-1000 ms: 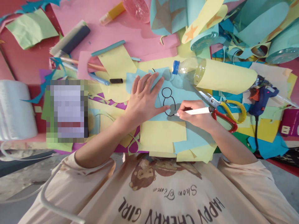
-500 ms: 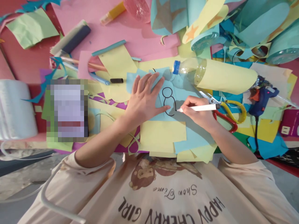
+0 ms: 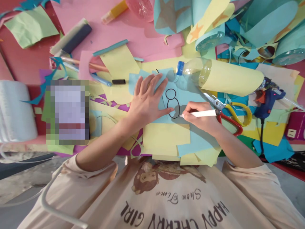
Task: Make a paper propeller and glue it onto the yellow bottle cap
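Red bench [image 3: 14, 60], spread with coloured paper. Items we noted: one blue sheet [image 3: 189, 98], middle, bearing a small black ring [image 3: 171, 94] and, on its near side, a larger rounded outline [image 3: 179, 109]. Our left hand [image 3: 147, 100] lay open on the sheet, fingers spread. Our right hand [image 3: 201, 117] gripped one white marker [image 3: 205, 113], tip by the larger outline's right edge. Right: scissors [image 3: 218, 103], then one blue glue gun [image 3: 269, 103]. Left: one black cap [image 3: 118, 81].
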`<state>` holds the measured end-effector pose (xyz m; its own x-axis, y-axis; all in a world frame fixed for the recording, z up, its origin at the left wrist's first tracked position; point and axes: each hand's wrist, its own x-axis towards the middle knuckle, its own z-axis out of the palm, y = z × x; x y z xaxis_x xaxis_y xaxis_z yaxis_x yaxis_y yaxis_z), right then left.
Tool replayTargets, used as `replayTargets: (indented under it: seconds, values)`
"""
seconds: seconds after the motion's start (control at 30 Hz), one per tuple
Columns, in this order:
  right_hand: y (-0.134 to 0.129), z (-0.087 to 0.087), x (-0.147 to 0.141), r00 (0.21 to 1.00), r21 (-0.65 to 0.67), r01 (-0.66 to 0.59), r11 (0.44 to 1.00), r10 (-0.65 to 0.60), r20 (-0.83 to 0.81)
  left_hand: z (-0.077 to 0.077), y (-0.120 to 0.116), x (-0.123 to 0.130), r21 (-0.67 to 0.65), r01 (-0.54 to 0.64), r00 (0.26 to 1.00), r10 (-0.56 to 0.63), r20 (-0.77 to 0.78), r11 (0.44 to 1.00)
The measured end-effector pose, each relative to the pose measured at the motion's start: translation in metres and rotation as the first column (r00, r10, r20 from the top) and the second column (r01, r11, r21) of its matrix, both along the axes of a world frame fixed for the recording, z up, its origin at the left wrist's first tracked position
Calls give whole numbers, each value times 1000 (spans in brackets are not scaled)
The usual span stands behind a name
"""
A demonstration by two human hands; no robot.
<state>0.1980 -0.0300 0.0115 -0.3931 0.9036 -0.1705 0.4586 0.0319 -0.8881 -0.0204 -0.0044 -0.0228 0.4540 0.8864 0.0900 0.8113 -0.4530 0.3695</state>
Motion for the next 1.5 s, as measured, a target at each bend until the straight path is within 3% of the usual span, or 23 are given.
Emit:
replayTargets:
  seconds: [0.23,0.43,0.57,0.7,0.9,1.0,1.13,1.23,1.33,1.4,1.5]
  values:
    - [0,-1,1,999,-34,2,999,-3,-39,2,0,1,-32,-6,1000,5,-4,999]
    - [4,-3,2,940,-120,270,955,-288,-184,1,1,0,-29,3,1000,-3,10,1000]
    - [6,-5,3,866,-133,390,911,-413,-284,9,-4,2,-18,77,996,-78,-47,997]
    - [8,-8,5,807,-157,431,888,-458,-373,23,-16,6,-5,170,983,-170,-75,985]
    - [9,-11,7,830,-186,414,891,-453,-324,34,-18,-1,12,296,953,-295,-72,955]
    - [9,-10,5,838,-186,380,906,-422,-346,36,-7,-12,-5,163,987,-163,6,987]
    - [6,-9,3,845,-144,332,932,-362,-393,32,5,-23,53,-134,984,127,121,989]
    - [5,-9,3,859,-135,319,938,-347,-376,28,7,-24,84,-197,978,190,82,977]
    - [7,-10,5,854,-138,350,927,-376,-359,26,8,-20,112,-59,998,56,35,992]
    - [10,-11,6,835,-155,380,912,-411,-366,26,7,-18,33,168,984,-170,59,985]
    - [13,-12,7,815,-204,403,892,-451,-364,25,6,-16,-129,458,889,-449,96,880]
